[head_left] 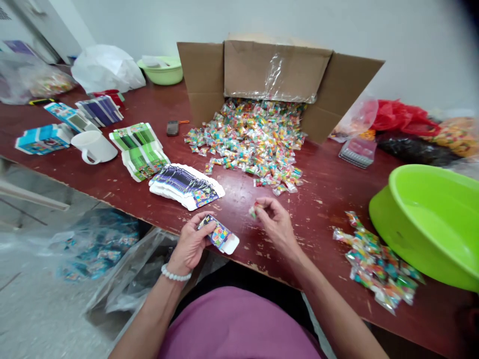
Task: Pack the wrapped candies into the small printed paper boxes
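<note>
My left hand is closed round a small printed carton with its white flap open, held just above the near edge of the dark red table. My right hand pinches a small wrapped candy between thumb and fingers, a little to the right of the carton. A big heap of wrapped candies spills from a tipped cardboard box behind my hands.
Stacks of flat purple cartons and green cartons lie left, with a white mug and blue boxes. A lime-green basin and a small candy pile sit right. Plastic bags hang below the table's left edge.
</note>
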`<state>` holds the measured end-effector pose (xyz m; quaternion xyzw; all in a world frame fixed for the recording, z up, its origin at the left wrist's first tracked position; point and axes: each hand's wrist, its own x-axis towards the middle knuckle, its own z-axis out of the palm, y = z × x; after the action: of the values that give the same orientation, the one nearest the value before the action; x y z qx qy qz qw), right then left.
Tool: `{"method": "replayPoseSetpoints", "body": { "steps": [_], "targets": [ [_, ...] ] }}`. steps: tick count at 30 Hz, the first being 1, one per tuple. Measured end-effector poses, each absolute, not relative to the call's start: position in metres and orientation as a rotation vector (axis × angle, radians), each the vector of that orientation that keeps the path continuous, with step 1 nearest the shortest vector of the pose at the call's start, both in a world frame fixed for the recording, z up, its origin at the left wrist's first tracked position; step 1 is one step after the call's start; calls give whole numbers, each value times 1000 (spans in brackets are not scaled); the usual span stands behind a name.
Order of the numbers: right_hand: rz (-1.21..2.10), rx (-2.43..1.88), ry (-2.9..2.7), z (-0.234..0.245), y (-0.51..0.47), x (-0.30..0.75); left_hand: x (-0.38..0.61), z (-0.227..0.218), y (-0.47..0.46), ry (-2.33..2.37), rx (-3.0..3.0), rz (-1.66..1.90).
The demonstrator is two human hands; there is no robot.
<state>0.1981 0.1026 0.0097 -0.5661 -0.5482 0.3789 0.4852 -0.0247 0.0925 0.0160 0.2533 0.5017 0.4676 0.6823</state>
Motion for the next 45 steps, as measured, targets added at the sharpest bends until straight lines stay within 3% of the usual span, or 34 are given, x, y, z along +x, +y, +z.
{"method": "replayPoseSetpoints", "body": {
  "steps": [3, 8, 18, 25, 30, 38, 45],
  "targets": [
    [987, -1251, -1179, 16, 71, 178, -23, 17, 91, 1144, 503, 1054],
    [638, -1290, -1350, 16, 56, 172, -20, 23, 78, 1040, 382, 974],
    [772, -1165, -1682, 35, 53, 195, -10, 27, 56, 612, 633, 515],
    [815, -1116, -1935, 53, 53, 204, -1, 31, 54, 681, 767, 523],
    [871, -1166, -1797, 45, 53, 198, 6, 27, 49, 733, 745, 589],
    [344, -1224, -2283, 46, 60, 199, 5, 35, 54, 902, 957, 602],
    [499, -1217, -2271, 49, 63, 203, 3, 29, 53, 822, 955, 617]
  ]
}}
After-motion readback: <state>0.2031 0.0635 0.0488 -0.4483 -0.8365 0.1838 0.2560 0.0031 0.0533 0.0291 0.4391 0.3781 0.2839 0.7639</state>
